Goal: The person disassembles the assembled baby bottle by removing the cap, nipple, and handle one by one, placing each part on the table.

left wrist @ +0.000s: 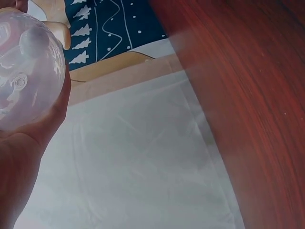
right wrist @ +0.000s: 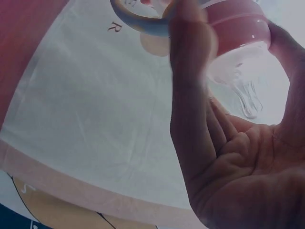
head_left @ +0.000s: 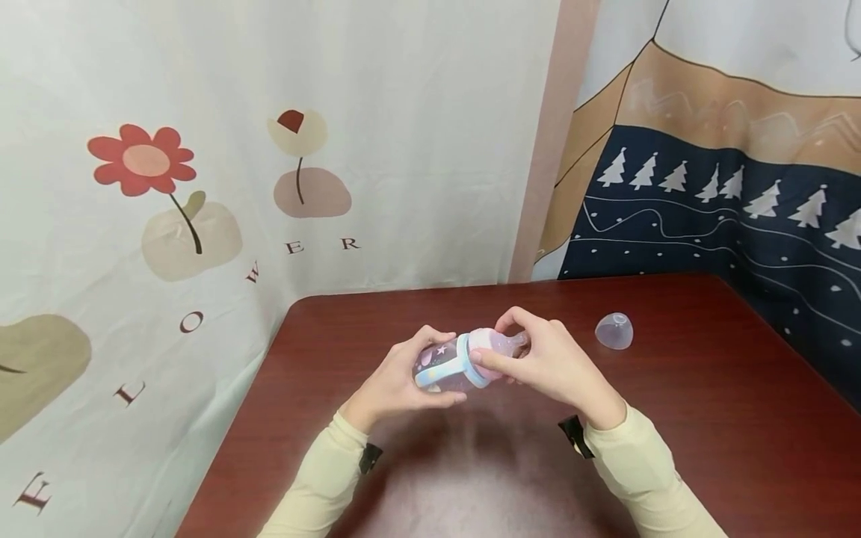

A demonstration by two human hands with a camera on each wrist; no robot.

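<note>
A clear baby bottle point(head_left: 436, 357) with a star print and a pale blue handle point(head_left: 440, 370) is held tilted above the table, its top toward the right. My left hand point(head_left: 393, 382) grips the bottle's body; in the left wrist view the rounded clear base of the bottle point(left wrist: 31, 71) shows. My right hand point(head_left: 558, 365) holds the pink collar point(right wrist: 238, 26) at the top, thumb on the near side and fingers around the far side. The clear teat point(right wrist: 248, 98) points into the right palm. Whether the collar is loose on the bottle cannot be told.
A clear dome-shaped cap point(head_left: 614, 331) sits on the reddish-brown table point(head_left: 706, 373), to the right of and beyond my right hand. Printed curtains point(head_left: 430, 149) hang behind the table and along its sides.
</note>
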